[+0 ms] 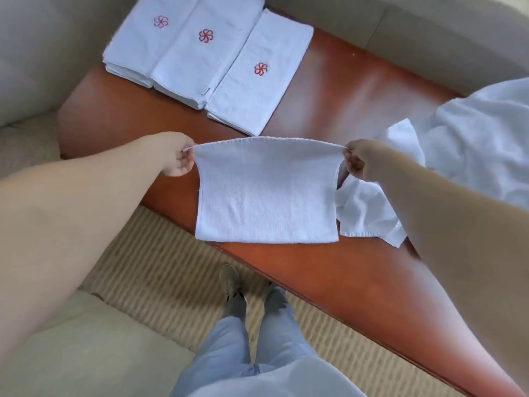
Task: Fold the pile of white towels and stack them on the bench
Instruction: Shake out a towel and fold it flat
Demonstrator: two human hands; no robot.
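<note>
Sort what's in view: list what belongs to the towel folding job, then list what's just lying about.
Part of the job:
- held towel, pinched at its top corners by the left hand and right hand
- three folded stacks
- unfolded pile
- wooden bench

Just there:
- beige sofa
- striped rug

Soft, even daylight fills the scene, bright without harsh shadows. The polished table (329, 90) throws pale glare streaks along its far edge and a white sheen at its near right corner. Wide-angle distortion bows the forearms at the frame borders. The whole picture is slightly soft, with fine detail smeared
</note>
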